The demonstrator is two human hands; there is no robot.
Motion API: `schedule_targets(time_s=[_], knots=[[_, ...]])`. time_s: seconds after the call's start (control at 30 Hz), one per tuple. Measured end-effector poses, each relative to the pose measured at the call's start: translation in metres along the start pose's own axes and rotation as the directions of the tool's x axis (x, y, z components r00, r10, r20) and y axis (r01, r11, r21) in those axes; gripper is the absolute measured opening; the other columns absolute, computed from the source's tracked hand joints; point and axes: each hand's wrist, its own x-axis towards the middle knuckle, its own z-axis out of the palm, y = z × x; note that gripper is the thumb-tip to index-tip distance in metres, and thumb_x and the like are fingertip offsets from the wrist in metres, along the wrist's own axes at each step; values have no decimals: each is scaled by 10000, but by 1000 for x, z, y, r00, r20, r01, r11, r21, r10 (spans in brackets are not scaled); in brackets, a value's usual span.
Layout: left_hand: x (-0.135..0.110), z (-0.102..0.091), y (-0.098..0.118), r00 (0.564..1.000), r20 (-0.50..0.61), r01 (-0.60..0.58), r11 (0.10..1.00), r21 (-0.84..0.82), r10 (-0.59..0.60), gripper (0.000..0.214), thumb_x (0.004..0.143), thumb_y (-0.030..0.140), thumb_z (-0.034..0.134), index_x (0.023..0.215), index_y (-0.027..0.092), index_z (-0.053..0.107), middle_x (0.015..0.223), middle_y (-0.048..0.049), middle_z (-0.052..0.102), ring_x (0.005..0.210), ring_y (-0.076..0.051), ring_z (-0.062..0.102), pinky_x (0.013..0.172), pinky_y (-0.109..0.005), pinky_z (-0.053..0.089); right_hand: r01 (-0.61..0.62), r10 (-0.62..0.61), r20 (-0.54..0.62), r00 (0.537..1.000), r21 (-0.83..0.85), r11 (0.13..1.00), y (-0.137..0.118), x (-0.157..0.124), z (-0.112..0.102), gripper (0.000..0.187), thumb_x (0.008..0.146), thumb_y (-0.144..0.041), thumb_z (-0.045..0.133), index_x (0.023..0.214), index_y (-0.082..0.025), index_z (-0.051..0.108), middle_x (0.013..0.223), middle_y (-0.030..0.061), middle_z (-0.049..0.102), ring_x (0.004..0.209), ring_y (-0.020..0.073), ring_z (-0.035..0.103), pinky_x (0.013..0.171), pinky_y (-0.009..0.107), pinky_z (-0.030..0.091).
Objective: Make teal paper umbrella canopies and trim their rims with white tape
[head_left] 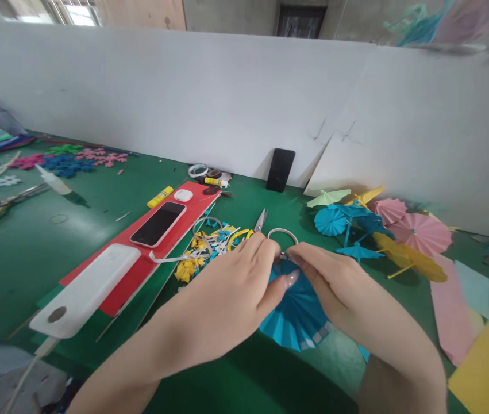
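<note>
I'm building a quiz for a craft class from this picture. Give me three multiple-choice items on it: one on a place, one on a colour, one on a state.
1. Where does the black-screened smartphone lie?
A. on the red sheet
B. on the pink paper
C. against the white board

2. What colour is the pleated paper fan under the two hands?
A. yellow
B. blue
C. pink

3. How is the left hand engaged with the fan?
A. resting flat, away from it
B. pinching it at the top beside the right hand
C. holding the scissors

Answers: 1 A, the phone rests on the red sheet by a white earbud case. 2 B, its pleats are blue. 3 B, both hands' fingertips meet at the fan's top.
</note>
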Motion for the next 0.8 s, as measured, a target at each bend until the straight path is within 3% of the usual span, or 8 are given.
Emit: schedule_targets(time_s=[0.2,0.3,0.37,0.47,0.57,0.63,0.8], knots=[[0,-3,-1,996,-20,88,994,-68,-89,392,915,542,344,966,168,448,904,-47,530,783,-199,540,614,-307,425,-10,11,-18,1000,20,1000,1,0,-4,209,929,-71,356,819,-228,438,668,-64,485,558,97,429,514,211,333],[2,-9,-3,972,-65,207,950,-232,-227,370,935,525,294,839,203,449,778,14,505,630,-134,500,537,-258,385,2,0,-35,999,53,999,1,-3,-7,190,957,-142,354,805,-223,434,644,-61,466,538,97,413,505,216,321],[4,-12,-5,950,-150,218,923,-317,-276,354,961,458,266,761,208,418,723,32,472,597,-114,467,536,-244,370,11,-9,-32,999,77,997,1,-3,-7,203,966,-174,345,779,-221,409,618,-62,431,510,99,371,483,224,300],[8,-12,-6,944,-251,144,950,-275,-216,255,951,402,358,807,205,432,813,9,478,730,-140,472,635,-263,386,15,-13,-23,1000,101,995,1,-2,-6,213,968,-195,330,760,-225,368,608,-62,415,500,106,325,472,237,278],[12,-7,-7,985,-159,29,969,-244,-69,154,936,331,435,860,198,454,878,1,479,822,-152,457,698,-268,373,-1,0,10,1000,118,993,1,-1,-3,197,967,-185,307,788,-227,380,656,-50,468,530,111,356,491,243,285],[15,-5,-9,997,-78,-28,956,-291,5,163,943,286,434,810,194,449,821,22,464,781,-129,450,670,-246,356,-5,0,36,999,132,991,0,-1,-3,190,964,-170,298,817,-228,403,687,-44,491,556,113,378,510,242,300],[19,-6,-14,998,-38,-59,900,-432,48,220,930,238,468,717,189,449,696,57,420,653,-92,404,611,-221,334,-15,1,87,996,163,986,0,-3,-7,175,975,-202,317,849,-232,435,701,-49,499,567,110,371,533,226,326]])
